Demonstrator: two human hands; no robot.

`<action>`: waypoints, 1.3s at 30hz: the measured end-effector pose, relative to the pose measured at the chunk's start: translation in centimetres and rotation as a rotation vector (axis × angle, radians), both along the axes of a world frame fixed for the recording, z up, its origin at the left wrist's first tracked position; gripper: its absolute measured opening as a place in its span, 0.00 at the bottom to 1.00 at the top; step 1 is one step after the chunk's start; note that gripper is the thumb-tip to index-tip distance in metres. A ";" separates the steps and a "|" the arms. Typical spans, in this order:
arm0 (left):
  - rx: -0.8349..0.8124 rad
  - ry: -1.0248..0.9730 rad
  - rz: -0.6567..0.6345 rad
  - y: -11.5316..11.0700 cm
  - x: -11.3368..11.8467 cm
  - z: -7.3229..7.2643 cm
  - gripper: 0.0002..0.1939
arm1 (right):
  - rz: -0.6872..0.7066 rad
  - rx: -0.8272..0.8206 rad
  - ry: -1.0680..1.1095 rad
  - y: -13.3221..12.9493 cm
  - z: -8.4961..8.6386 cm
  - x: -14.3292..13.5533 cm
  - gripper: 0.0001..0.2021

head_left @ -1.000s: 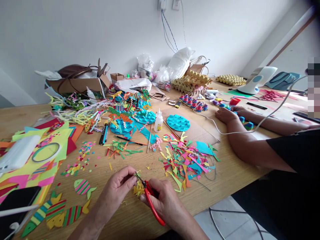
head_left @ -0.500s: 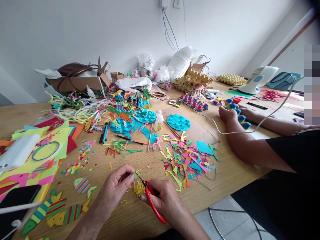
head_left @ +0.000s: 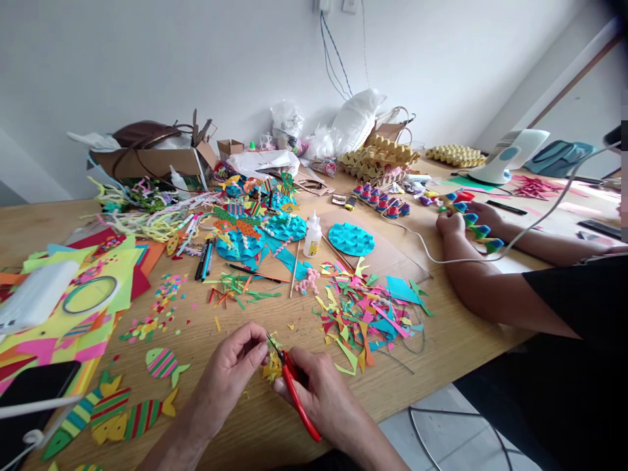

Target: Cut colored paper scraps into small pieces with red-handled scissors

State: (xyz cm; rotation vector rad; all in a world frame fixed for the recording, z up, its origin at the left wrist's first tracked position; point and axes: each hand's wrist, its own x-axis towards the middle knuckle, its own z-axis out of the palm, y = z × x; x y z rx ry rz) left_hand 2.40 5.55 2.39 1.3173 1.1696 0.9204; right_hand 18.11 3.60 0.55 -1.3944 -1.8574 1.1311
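Note:
My right hand (head_left: 318, 383) grips a pair of red-handled scissors (head_left: 297, 392), whose dark blades point up and left toward my left fingertips. The thumb and fingers of my left hand (head_left: 240, 356) are pinched together at the blade tips; what they hold is too small to make out. Small yellow paper scraps (head_left: 271, 369) lie on the table beneath the blades. To the left of my left hand rests a paper fish (head_left: 164, 364) with pink and green stripes. More striped paper fish (head_left: 110, 407) lie nearer the table's front left.
Coloured paper offcuts (head_left: 363, 314) spread to the right of my hands. A glue bottle (head_left: 313, 237) stands beside a blue scalloped disc (head_left: 350, 239). At the right, another person's hands (head_left: 454, 226) hold a painted egg-carton strip (head_left: 473, 226). A white cable (head_left: 441, 260) crosses the table.
My left hand and the scissors have shifted slightly, with the blades now steeper. The other person's painted strip has tilted and moved a little to the right.

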 end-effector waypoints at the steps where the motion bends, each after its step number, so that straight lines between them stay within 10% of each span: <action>1: 0.002 -0.003 0.000 0.0 0.0 0.0 0.05 | -0.004 -0.001 0.007 0.0 0.0 0.0 0.16; 39: -0.030 0.065 -0.037 -0.2 -0.4 0.1 0.08 | 0.038 0.015 0.002 -0.2 -0.6 0.3 0.21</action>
